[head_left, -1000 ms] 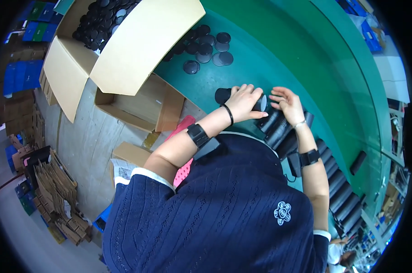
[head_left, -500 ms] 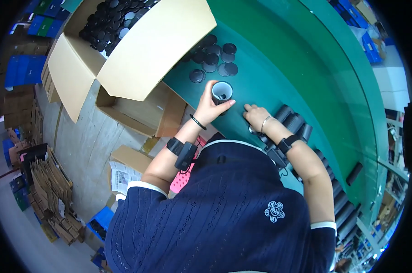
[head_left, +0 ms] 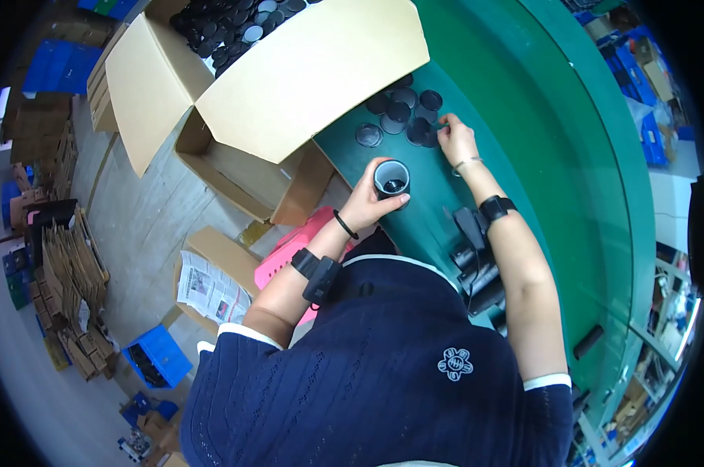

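My left hand (head_left: 371,196) is wrapped round a dark cylindrical cup (head_left: 392,196), held upright with its pale rim and opening facing up. Something dark lies inside the cup, too deep to make out. Farther forward and to the right, my right hand (head_left: 459,145) reaches to the edge of a loose group of flat black discs (head_left: 396,112) on the green work surface (head_left: 437,184). Its thumb and fingertips close on the rim of the nearest black disc (head_left: 418,132). Several of these discs overlap one another.
An open cardboard box (head_left: 313,78) full of black discs stands at the upper left, its flap reaching over the table. Below it is another cardboard box (head_left: 227,183). Dark cylinders (head_left: 488,286) lie under my right forearm. A pink perforated seat (head_left: 274,261) is at left.
My right hand has moved forward from beside the dark cylinders to the black discs. My left hand still holds the cup; the whole view has shifted slightly.
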Demonstrator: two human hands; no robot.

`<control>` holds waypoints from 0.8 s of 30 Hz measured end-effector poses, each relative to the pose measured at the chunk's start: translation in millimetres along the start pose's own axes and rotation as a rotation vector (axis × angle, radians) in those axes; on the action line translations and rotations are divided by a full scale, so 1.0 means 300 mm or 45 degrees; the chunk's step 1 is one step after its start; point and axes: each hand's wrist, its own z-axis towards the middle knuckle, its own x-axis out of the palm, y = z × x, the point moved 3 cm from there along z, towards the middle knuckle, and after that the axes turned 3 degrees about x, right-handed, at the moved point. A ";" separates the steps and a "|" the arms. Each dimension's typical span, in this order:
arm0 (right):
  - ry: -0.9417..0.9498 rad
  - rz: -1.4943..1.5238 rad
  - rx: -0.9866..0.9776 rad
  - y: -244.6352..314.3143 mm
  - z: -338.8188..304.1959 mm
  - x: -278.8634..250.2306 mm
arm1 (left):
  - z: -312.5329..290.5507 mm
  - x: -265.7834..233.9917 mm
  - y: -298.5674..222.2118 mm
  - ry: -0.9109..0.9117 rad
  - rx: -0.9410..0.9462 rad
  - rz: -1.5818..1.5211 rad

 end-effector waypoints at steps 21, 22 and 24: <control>0.722 2.469 0.077 -0.050 -0.530 -0.304 | 0.071 0.181 0.003 0.468 -0.018 0.016; 0.666 2.432 0.087 -0.050 -0.555 -0.318 | 0.071 0.197 -0.005 0.501 0.019 0.067; 0.616 2.411 0.064 -0.059 -0.591 -0.333 | 0.070 0.228 -0.009 0.554 -0.004 0.065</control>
